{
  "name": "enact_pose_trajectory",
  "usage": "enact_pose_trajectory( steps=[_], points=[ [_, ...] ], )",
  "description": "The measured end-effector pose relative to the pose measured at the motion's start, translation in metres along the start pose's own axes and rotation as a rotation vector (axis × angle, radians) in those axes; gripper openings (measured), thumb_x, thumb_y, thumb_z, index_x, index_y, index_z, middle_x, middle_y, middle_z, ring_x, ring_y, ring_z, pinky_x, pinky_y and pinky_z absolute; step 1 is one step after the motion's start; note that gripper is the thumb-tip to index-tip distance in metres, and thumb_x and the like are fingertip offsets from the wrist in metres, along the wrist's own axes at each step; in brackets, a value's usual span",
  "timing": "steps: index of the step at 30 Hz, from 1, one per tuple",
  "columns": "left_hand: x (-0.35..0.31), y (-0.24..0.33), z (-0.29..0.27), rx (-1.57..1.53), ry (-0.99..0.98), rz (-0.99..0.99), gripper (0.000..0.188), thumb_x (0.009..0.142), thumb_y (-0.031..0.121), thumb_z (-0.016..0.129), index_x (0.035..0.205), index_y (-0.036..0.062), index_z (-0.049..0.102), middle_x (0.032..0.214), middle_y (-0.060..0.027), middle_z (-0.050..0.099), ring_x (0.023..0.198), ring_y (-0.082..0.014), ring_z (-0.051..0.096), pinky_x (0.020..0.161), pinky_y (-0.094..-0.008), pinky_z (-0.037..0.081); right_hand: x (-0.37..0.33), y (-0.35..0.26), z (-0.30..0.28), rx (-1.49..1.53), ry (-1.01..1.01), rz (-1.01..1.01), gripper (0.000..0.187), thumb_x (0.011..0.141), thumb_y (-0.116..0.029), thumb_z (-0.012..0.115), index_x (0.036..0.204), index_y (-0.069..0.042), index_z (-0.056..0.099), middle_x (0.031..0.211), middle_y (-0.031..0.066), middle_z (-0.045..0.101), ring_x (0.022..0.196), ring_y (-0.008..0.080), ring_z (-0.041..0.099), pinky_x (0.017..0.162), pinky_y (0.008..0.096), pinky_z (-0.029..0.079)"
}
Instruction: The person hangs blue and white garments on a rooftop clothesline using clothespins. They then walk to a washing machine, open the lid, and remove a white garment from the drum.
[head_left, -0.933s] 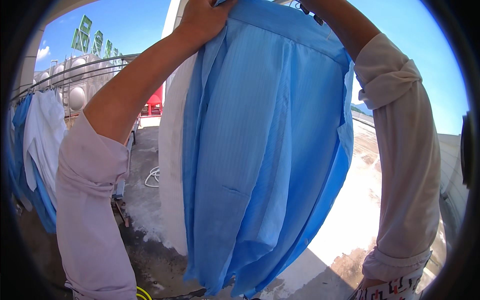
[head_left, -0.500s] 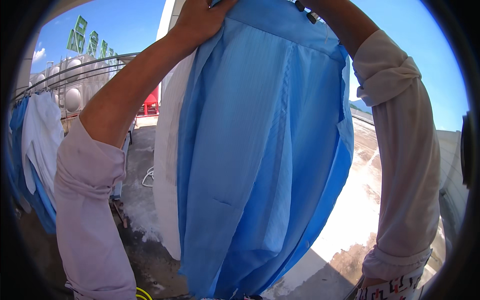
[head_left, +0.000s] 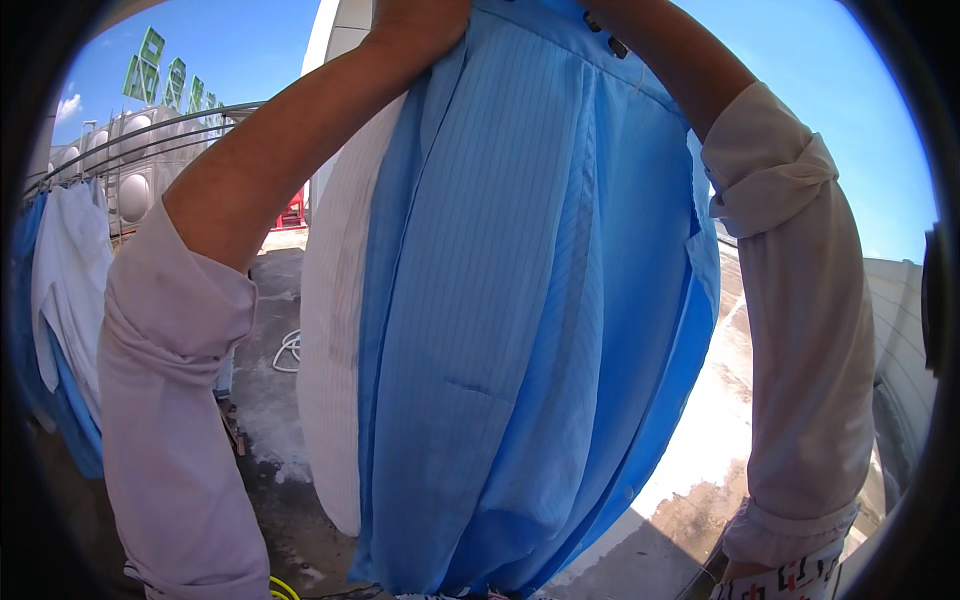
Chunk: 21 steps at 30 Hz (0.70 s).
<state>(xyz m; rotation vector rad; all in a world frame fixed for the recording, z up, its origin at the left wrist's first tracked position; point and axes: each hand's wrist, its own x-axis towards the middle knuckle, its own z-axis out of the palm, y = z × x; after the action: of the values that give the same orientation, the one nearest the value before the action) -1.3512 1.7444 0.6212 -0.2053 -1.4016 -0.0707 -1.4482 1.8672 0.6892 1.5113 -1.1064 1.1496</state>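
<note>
The left grip was closed on the blue garment; the right grip, out of view, could not be judged.

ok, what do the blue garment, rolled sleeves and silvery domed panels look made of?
Blue garment: thin woven cloth, perhaps cotton blend, mostly matte; fine stripes, soft folds.
Rolled sleeves: light, smooth fabric, fibre unclear; loose wrinkles.
Silvery domed panels: probably metal; grey sheen, rounded bulges.
</note>
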Motion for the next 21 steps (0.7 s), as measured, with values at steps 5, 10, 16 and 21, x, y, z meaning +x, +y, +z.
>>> enact_pose_trajectory(
  steps=[5,10,16,21],
  points=[
    [-0.012,0.013,-0.001,-0.346,-0.094,-0.335,0.017,0.088,0.014,0.057,0.085,-0.0003,0.066,0.074,-0.0037,0.063,0.065,-0.0096,0.053,0.058,-0.0259,0.042,-0.012,-0.008,-0.003,-0.233,-0.051,0.005,0.044,0.078,-0.040,0.066,0.074,0.004,0.066,0.073,0.0214,0.064,0.068,0.0334,0.063,0.064,0.0431,0.049],
    [-0.010,0.012,-0.018,-0.456,-0.193,-0.404,0.020,0.090,0.016,0.057,0.101,0.0007,0.062,0.081,-0.0033,0.063,0.067,-0.0081,0.055,0.059,-0.0235,0.044,-0.030,-0.026,-0.009,-0.115,-0.002,-0.042,0.038,0.083,-0.035,0.062,0.084,0.003,0.066,0.083,0.0231,0.065,0.079,0.0331,0.063,0.072,0.0423,0.048],
    [-0.106,0.010,-0.049,-0.242,-0.374,-0.312,0.080,0.079,0.029,0.069,0.139,-0.0009,0.025,0.115,-0.0253,0.055,0.094,-0.0330,0.063,0.085,-0.0386,0.052,-0.065,-0.036,-0.044,-0.288,-0.016,-0.060,0.030,0.089,-0.023,0.058,0.101,0.004,0.061,0.090,0.0173,0.064,0.081,0.0272,0.063,0.071,0.0370,0.050],
    [-0.249,0.032,-0.067,0.015,-0.763,-0.671,0.082,0.078,0.017,0.065,0.142,0.0029,0.016,0.124,-0.0257,0.050,0.109,-0.0370,0.055,0.095,-0.0437,0.045,-0.150,-0.011,-0.109,-0.038,-0.577,0.216,0.041,0.093,-0.044,0.050,0.109,-0.007,0.061,0.057,0.0022,0.052,0.039,0.0063,0.044,0.038,0.0189,0.036]
  ],
)
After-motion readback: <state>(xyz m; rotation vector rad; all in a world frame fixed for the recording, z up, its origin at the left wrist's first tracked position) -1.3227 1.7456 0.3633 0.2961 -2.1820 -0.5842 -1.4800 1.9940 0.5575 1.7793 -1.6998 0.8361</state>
